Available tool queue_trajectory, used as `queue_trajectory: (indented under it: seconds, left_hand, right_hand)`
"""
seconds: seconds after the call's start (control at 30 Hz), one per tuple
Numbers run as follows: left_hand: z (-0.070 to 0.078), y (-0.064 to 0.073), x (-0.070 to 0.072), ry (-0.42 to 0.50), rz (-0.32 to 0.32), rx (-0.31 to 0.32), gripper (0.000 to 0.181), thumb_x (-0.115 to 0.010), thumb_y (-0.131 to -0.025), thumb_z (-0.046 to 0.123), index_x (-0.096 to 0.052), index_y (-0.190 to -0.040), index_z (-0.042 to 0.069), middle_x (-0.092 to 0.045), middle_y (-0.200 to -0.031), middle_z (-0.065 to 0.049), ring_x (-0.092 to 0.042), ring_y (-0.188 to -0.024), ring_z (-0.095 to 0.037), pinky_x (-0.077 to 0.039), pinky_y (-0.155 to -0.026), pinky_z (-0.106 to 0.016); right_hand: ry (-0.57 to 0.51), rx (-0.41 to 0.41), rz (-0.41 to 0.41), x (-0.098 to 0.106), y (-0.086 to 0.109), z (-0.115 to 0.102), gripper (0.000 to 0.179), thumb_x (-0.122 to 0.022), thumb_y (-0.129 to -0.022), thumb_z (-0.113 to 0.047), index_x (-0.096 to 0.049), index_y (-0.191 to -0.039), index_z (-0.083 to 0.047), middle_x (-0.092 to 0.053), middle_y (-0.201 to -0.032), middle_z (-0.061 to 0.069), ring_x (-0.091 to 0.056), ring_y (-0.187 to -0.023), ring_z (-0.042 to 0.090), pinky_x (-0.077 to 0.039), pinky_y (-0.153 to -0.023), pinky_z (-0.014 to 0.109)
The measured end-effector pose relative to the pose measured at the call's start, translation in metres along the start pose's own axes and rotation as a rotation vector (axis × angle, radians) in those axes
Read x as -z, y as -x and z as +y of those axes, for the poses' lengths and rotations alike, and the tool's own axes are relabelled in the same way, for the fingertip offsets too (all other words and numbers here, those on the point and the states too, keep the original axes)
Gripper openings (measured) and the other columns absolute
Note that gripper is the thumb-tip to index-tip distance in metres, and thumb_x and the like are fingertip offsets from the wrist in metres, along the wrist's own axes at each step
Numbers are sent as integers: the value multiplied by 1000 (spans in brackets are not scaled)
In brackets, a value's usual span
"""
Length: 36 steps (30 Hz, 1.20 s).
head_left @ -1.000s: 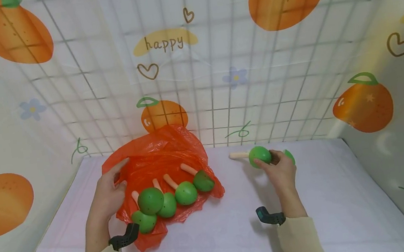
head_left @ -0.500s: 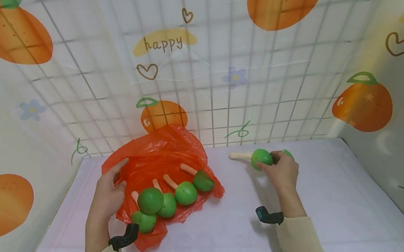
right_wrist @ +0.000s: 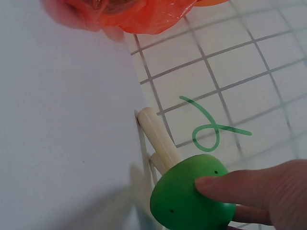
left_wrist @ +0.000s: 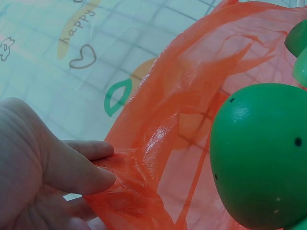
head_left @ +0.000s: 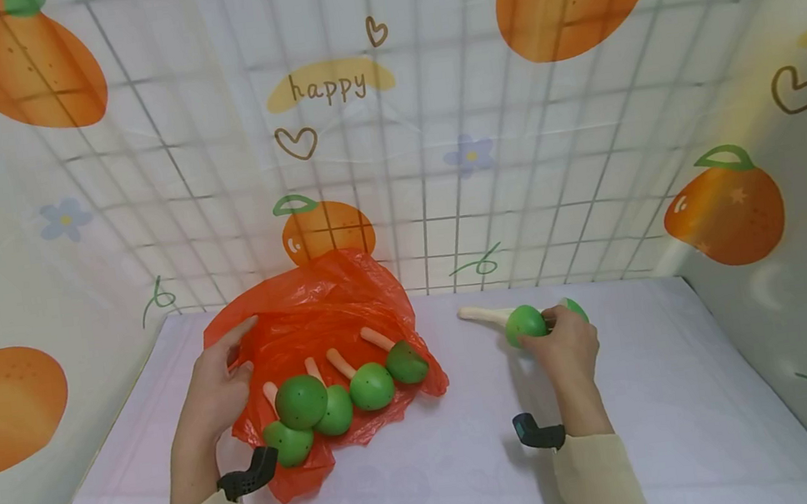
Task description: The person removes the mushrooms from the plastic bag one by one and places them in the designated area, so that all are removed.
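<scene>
My right hand [head_left: 566,347] holds a green maraca [head_left: 525,326] by its dotted round head, with the thumb on top. The pale wooden handle points left and away; in the right wrist view a second pale stick [right_wrist: 156,163] shows behind it. Another green head [head_left: 574,308] peeks out beyond the right hand, mostly hidden. On the left, my left hand [head_left: 219,384] pinches the left edge of a red plastic bag [head_left: 305,314] between thumb and fingers. Several green maracas [head_left: 372,386] lie on the front of the bag, handles pointing toward its opening.
The table [head_left: 432,484] has a white cover. A patterned cloth [head_left: 432,114] with oranges and grid lines hangs behind, and similar cloth stands at both sides. A black band with a camera [head_left: 249,474] sits on each wrist.
My right hand and the maraca head have shifted slightly right and toward me; the handle now slants more. My left hand and the bag have stayed still.
</scene>
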<state>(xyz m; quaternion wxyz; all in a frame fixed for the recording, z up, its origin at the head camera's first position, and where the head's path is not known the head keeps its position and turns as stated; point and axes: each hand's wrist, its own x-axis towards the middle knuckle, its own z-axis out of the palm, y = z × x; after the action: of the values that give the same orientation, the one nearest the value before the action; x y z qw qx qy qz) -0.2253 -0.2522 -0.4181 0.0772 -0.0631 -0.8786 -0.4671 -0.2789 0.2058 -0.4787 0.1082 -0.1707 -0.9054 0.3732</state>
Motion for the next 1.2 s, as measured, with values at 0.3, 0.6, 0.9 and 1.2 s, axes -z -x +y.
queue_trajectory:
  seconds: [0.3, 0.6, 0.9, 1.2]
  left_hand:
    - [0, 0, 0, 6, 0, 4, 63, -48, -98, -12, -44, -159, 5, -43, -161, -23, -39, -147, -49, -40, -114, -63]
    - [-1, -1, 0, -6, -5, -4, 63, -47, -98, -11, -44, -159, 4, -42, -161, -23, -39, -147, -50, -39, -114, -64]
    - [0, -1, 1, -3, -5, 2, 63, -48, -98, -11, -44, -159, 5, -43, -161, -23, -39, -147, -49, -39, -114, -64]
    - [2, 0, 1, 0, -3, 8, 63, -47, -99, -12, -44, -159, 5, -42, -161, -22, -38, -147, -49, -39, -115, -63]
  right_hand:
    - [49, 26, -30, 2, 1, -1, 61, -86, -82, -13, -60, -132, 12, -65, -126, 33, -49, -124, 54, -39, -108, 67]
    - [77, 44, -25, 4, 0, 0, 61, -86, -82, -15, -60, -130, 11, -68, -123, 32, -49, -121, 55, -39, -106, 65]
    - [69, 45, -5, 11, 4, -6, 60, -85, -82, -13, -60, -130, 12, -66, -125, 34, -50, -122, 55, -40, -107, 65]
    - [56, 59, 3, 13, 5, -8, 59, -83, -84, -13, -60, -132, 12, -65, -129, 34, -54, -122, 53, -43, -106, 65]
